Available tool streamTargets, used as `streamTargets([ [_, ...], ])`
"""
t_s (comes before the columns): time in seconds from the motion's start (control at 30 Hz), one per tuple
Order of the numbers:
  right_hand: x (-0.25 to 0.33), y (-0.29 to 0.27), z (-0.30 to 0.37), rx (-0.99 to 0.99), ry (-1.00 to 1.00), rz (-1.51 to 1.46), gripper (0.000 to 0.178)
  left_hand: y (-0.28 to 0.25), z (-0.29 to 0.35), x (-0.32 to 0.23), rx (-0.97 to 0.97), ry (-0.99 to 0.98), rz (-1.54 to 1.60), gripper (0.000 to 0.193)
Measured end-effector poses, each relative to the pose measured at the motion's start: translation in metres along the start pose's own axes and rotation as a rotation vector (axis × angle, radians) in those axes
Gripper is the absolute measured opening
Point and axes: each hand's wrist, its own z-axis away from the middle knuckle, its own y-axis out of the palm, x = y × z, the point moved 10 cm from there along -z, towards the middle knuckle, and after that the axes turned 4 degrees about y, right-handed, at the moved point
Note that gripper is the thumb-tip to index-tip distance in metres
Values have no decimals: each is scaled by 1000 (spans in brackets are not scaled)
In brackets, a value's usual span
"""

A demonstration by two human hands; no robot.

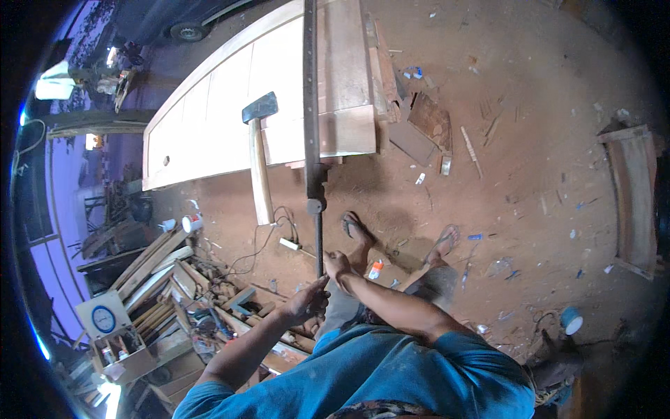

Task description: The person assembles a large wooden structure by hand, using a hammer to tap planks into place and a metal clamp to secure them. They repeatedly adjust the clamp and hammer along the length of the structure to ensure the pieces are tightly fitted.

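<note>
A long dark metal bar clamp (311,91) runs lengthwise over a pale wooden door panel (216,105), and its threaded screw (319,237) points toward me. My right hand (338,269) is closed at the screw's near end, on its right side. Just below and to the left, my left hand (309,303) has curled fingers against the same end of the clamp. Exactly how the fingers wrap the handle is too small to make out. Left of the clamp, a hammer (259,160) lies with its dark head on the panel and its wooden handle reaching past the near edge.
Wood offcuts (167,279) and tools are heaped at the lower left, near a box with a round blue dial (104,319). A cable (255,251) trails over the dirt floor. Broken boards (426,126) lie right of the panel; a wooden frame (631,195) stands far right.
</note>
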Motion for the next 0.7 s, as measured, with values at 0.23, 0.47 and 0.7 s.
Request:
streamTargets([
  [0.23, 83, -75, 115, 365, 229, 128, 39, -27, -9, -79, 5, 962, -922, 60],
  [0.47, 33, -98, 64, -35, -124, 151, 33, -2, 33, -125, -42, 1030, -925, 45],
  [0.7, -2, -44, 70, -20, -478, -27, 25, 34, 112, -112, 223, 1485, -774, 23],
])
